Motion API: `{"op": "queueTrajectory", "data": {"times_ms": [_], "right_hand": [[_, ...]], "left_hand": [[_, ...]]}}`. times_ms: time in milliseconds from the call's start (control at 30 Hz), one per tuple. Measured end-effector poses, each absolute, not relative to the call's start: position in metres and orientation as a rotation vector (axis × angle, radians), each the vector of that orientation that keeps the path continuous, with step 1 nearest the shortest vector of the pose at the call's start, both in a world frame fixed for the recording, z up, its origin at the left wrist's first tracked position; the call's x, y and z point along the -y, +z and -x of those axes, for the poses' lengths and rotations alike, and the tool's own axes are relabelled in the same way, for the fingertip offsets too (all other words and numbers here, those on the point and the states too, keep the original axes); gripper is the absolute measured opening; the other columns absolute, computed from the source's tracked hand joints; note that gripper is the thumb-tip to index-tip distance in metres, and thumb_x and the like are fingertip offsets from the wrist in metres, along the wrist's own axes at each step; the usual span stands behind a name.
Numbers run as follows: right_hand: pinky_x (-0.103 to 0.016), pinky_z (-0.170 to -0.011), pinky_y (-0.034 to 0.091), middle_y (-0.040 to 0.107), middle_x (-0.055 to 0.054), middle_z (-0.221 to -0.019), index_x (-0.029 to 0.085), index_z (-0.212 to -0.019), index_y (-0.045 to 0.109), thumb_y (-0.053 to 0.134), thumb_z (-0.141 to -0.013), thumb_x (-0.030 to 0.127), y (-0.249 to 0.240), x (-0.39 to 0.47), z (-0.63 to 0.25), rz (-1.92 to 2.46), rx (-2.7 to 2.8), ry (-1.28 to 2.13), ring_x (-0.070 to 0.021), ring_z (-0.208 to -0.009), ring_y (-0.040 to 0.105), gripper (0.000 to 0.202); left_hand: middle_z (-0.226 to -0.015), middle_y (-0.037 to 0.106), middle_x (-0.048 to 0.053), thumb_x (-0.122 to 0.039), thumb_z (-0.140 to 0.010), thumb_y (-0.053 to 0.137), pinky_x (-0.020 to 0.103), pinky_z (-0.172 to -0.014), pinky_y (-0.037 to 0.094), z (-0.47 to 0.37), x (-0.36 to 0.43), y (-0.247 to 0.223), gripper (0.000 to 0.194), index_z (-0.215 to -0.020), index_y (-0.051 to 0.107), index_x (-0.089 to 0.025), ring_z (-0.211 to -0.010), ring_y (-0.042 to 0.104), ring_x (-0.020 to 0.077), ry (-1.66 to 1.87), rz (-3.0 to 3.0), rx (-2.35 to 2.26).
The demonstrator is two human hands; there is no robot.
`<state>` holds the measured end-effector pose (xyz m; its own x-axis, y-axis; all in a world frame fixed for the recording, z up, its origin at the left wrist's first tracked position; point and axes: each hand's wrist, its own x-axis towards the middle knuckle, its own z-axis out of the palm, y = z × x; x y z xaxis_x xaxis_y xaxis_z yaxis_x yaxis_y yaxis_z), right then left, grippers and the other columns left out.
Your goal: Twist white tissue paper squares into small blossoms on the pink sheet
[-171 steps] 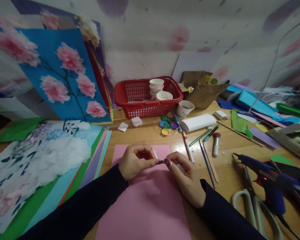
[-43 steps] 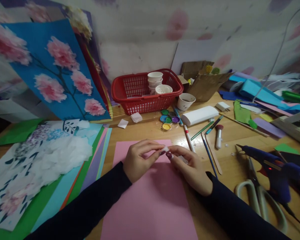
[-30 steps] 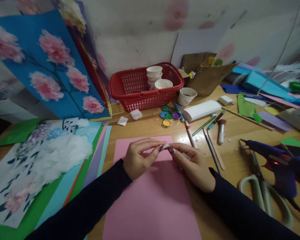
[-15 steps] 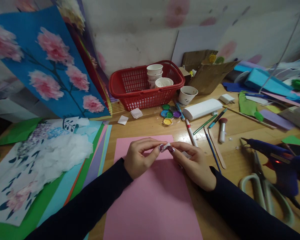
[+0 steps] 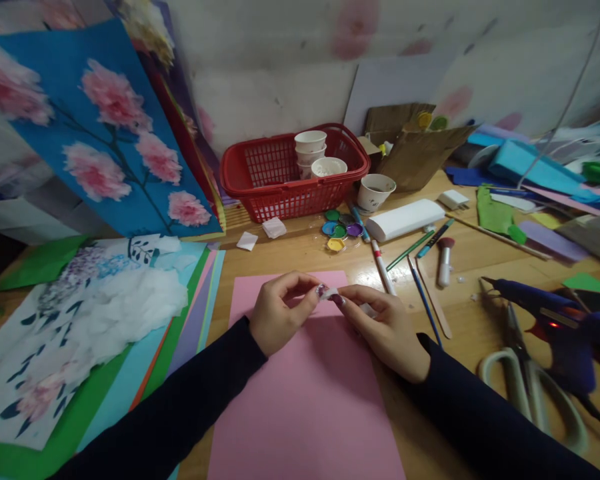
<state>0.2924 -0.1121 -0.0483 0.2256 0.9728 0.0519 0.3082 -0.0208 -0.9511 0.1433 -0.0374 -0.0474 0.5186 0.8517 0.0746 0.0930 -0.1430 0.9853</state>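
Between my fingertips is a small piece of white tissue paper (image 5: 329, 293), pinched from both sides. My left hand (image 5: 283, 313) grips its left end between thumb and index finger. From the other side, my right hand (image 5: 386, 328) pinches the right end; a bit of white also shows behind its fingers. Both hands are held over the upper part of a pink sheet of paper (image 5: 300, 413), which lies flat on the wooden table. Beyond the sheet lie two small stacks of white squares, a smaller one (image 5: 247, 241) and a thicker one (image 5: 274, 228).
A red basket (image 5: 280, 203) holding paper cups stands at the back, near paint pots (image 5: 336, 245). On the right are brushes, a marker (image 5: 383, 268), scissors (image 5: 520, 373) and a glue gun (image 5: 550, 303) with its red light on. Coloured sheets and cotton (image 5: 140, 303) lie left.
My fingers have shifted slightly around the white piece, and it now lies more stretched between the fingertips. The camera view has moved a little.
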Motion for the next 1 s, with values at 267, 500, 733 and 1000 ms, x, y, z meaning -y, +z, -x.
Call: {"op": "queueTrajectory", "data": {"times_ms": [267,500,733,1000], "right_hand": [[-0.024,-0.052,0.04,0.063,-0.003,-0.067,0.017,-0.081,0.069,0.056,-0.083,0.037,-0.05,0.112,-0.292,1.5,1.311,0.831,-0.0132,-0.057,0.052,0.024],[-0.024,-0.051,0.036,0.058,-0.001,-0.065,0.016,-0.081,0.065,0.054,-0.085,0.038,-0.052,0.113,-0.294,1.503,1.327,0.863,-0.0126,-0.056,0.047,0.025],[-0.022,-0.045,0.028,0.049,0.002,-0.06,0.016,-0.081,0.063,0.054,-0.085,0.037,-0.054,0.114,-0.293,1.519,1.302,0.919,-0.0094,-0.048,0.038,0.023],[-0.022,-0.045,0.028,0.048,0.002,-0.058,0.015,-0.077,0.063,0.054,-0.084,0.036,-0.05,0.111,-0.292,1.567,1.289,0.828,-0.0091,-0.048,0.037,0.024]], "left_hand": [[-0.088,0.073,0.006,-0.018,-0.078,0.058,0.025,-0.072,0.055,-0.143,0.039,-0.047,0.012,-0.081,0.07,-0.016,-0.081,0.068,0.0167,0.804,-1.682,-0.834],[-0.09,0.071,0.007,-0.022,-0.077,0.061,0.025,-0.073,0.055,-0.143,0.04,-0.049,0.014,-0.086,0.067,-0.015,-0.084,0.067,0.017,0.763,-1.632,-0.82],[-0.082,0.07,0.004,-0.015,-0.077,0.057,0.02,-0.07,0.053,-0.144,0.038,-0.051,0.022,-0.099,0.06,-0.015,-0.079,0.068,0.0136,0.855,-1.554,-0.86],[-0.083,0.067,0.003,-0.012,-0.079,0.05,0.023,-0.074,0.05,-0.144,0.03,-0.053,0.012,-0.08,0.062,-0.016,-0.081,0.064,0.0135,1.136,-1.533,-0.914]]}}
